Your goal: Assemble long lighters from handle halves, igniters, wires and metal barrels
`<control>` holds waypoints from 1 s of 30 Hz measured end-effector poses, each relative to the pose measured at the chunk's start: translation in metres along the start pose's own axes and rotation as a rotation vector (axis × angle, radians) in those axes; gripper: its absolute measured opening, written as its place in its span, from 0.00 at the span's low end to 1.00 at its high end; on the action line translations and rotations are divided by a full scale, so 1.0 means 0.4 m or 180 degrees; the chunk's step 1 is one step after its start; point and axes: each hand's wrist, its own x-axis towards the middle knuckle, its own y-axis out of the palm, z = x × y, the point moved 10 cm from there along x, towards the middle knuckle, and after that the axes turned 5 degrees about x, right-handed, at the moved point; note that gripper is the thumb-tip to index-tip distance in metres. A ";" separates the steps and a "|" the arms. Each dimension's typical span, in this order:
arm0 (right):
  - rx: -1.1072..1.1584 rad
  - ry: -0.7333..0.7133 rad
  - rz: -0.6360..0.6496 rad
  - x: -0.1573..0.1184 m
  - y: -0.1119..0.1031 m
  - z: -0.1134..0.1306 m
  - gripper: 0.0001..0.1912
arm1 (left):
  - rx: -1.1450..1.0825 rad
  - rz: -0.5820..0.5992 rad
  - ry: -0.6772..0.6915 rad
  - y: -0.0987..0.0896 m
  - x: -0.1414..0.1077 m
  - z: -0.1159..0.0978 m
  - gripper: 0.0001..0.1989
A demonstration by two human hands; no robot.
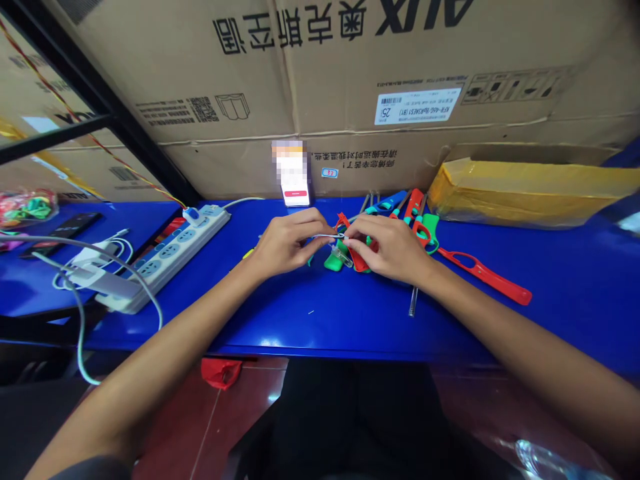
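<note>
My left hand [290, 241] is closed in a pinch on a thin, pale wire-like piece [327, 235]. The other end of this piece lies between the pinched fingertips of my right hand [387, 245], so both hands hold it just above the blue table. A small clear plastic part [343, 256] shows just below the fingertips; I cannot tell whether it is attached. Under and behind my right hand lies a pile of lighter parts in red, green and blue, among them a green piece [332, 262]. To the right rests a red long lighter shell [493, 279].
A metal tube [413, 303] sticks out below my right forearm. At left is a power strip [173, 257] with cables and a white charger [103, 277]. A lit phone [293, 177] leans against a large cardboard box [320, 87]. A yellow-taped box [525, 190] stands at right.
</note>
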 end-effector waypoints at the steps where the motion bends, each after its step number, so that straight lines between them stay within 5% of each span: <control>1: 0.0017 0.0037 0.0027 0.000 0.001 -0.004 0.05 | 0.0023 0.0013 -0.0018 0.002 -0.001 0.003 0.09; 16: -0.0202 0.0158 0.0236 0.007 0.014 -0.031 0.08 | 0.0053 0.0680 -0.0658 0.021 -0.008 0.081 0.16; 24: -0.1243 0.0605 0.0342 -0.014 0.021 -0.057 0.27 | -0.0035 0.0698 -0.0741 0.025 -0.015 0.108 0.17; 30: -0.1215 0.0925 0.0599 -0.020 0.037 -0.087 0.18 | -0.0519 0.0636 -0.0993 0.029 -0.016 0.121 0.15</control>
